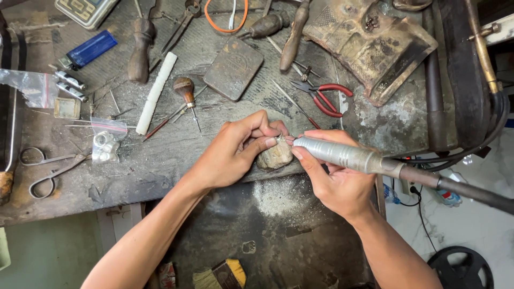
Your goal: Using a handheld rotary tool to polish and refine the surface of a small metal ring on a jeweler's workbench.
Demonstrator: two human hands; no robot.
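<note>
Left hand (pixel 233 152) curled over the front edge of a worn workbench (pixel 160 176), thumb and fingertips pinched shut on a small piece of metalwork (pixel 279 140), too tiny and too hidden to tell its shape; pressed down against a stubby, scarred bench peg (pixel 274 156) jutting from the bench edge. Right hand (pixel 334 179) wrapped closed round a grey rotary handpiece (pixel 342 155), held like a pen, tip touching the pinched piece; dark flexible shaft (pixel 471 194) trailing off to the right.

Just beyond the hands, red-handled pliers (pixel 326 99); to their left a square dark metal block (pixel 234 68); further left a wooden-knobbed graver (pixel 186 90) beside a white rod (pixel 155 92). Blue lighter (pixel 91 49) near the far left corner; small clear bag of silvery bits (pixel 104 145) and steel scissors (pixel 51 168) near the left front edge. Pale metal dust (pixel 276 195) scattered on the dark tray below the peg.
</note>
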